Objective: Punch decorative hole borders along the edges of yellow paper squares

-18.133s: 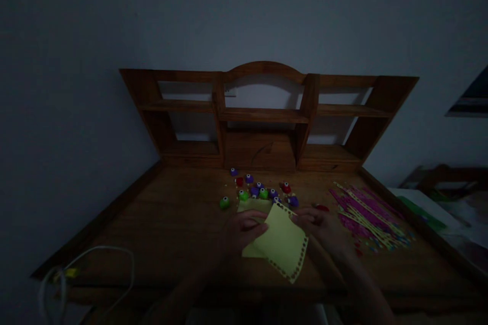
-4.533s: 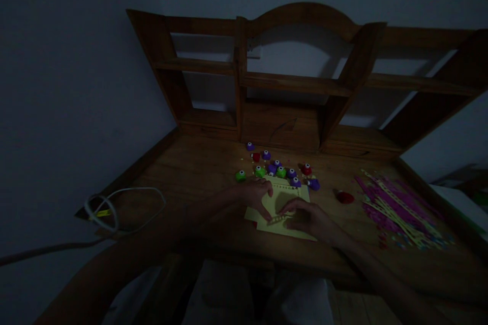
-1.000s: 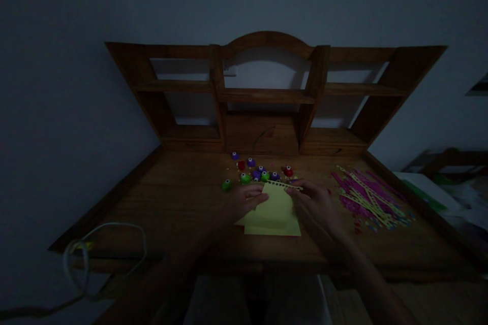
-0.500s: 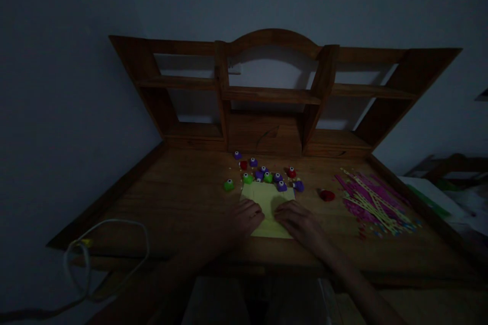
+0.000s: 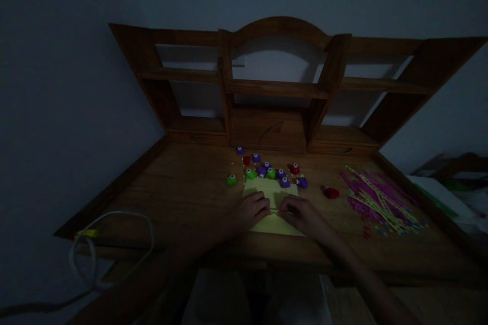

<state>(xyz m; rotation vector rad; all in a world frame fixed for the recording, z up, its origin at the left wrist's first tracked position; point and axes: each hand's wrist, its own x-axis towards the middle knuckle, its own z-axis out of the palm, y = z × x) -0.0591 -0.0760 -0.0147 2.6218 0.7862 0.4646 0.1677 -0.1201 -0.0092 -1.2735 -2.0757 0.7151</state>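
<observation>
Two hands, the left hand (image 5: 249, 210) and the right hand (image 5: 303, 214), pinch a narrow yellow strip (image 5: 274, 212) between their fingertips, over the yellow sheets (image 5: 276, 227) at the near middle of the desk (image 5: 183, 177). A second ago the right hand partly covered the red piece (image 5: 331, 193) farther right; now it lies fully in view.
</observation>
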